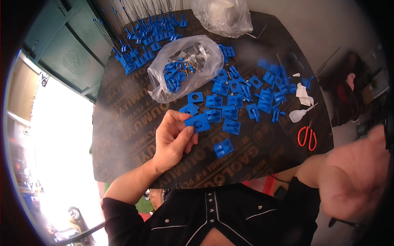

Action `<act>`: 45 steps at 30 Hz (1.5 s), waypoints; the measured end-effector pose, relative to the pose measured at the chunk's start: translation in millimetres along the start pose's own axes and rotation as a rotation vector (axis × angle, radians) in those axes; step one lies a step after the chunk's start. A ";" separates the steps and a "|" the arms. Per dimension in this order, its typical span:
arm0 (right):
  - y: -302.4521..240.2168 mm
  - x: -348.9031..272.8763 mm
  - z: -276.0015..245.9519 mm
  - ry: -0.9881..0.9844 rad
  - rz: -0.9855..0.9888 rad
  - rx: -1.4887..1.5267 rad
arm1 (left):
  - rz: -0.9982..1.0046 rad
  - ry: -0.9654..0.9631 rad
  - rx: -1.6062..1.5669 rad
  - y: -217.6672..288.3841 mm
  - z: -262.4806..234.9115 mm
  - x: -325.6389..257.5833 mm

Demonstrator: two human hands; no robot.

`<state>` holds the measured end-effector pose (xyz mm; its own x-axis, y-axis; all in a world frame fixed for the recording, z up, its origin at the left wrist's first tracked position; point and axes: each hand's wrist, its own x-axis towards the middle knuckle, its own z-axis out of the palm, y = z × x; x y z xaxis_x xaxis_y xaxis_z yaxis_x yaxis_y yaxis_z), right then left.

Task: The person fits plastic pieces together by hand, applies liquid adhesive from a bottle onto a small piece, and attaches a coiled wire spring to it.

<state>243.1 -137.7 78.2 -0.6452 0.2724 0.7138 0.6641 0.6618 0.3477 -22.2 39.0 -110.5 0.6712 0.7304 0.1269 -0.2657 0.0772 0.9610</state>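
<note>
Between the thumb and fingers of my left hand (172,137) is a square blue plastic plate (205,124) with a round hole, tilted just above the table. Close to it lie another holed blue plate (195,97) and several blue plastic bases with raised clips (214,101). One single blue base (223,148) rests apart, nearer to me. My right hand (355,180) is raised off the table's right side, large and smeared by motion; its fingers are too blurred to read.
A clear plastic bag (158,91) holds blue parts and screws. Assembled blue pieces with upright springs (143,39) crowd the far left. Another plastic bag (223,18) stands at the back. Red-handled scissors (303,137), a white dropper bottle (296,116) and crumpled tissue (303,95) lie right.
</note>
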 end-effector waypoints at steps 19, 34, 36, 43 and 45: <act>-33.5 -28.7 191.7 -0.265 0.971 0.623 | -0.052 -0.047 0.039 1.9 0.6 -1.3; -21.6 -33.6 194.5 -0.030 1.125 0.705 | -0.062 -0.066 0.054 2.5 4.0 -2.4; 4.1 -39.6 201.5 -0.034 1.183 0.662 | -0.067 -0.057 0.061 0.6 0.6 -2.7; 114.1 -65.8 230.0 0.012 1.392 0.314 | -0.062 -0.081 0.036 1.6 2.7 -2.4; 133.0 -67.9 238.3 0.048 1.463 0.303 | -0.057 -0.076 0.040 0.9 0.8 -2.6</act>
<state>285.2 98.2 -68.9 0.5216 0.7864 0.3308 0.5898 -0.0521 -0.8059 -23.6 36.7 -109.7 0.7353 0.6720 0.0881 -0.1986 0.0894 0.9760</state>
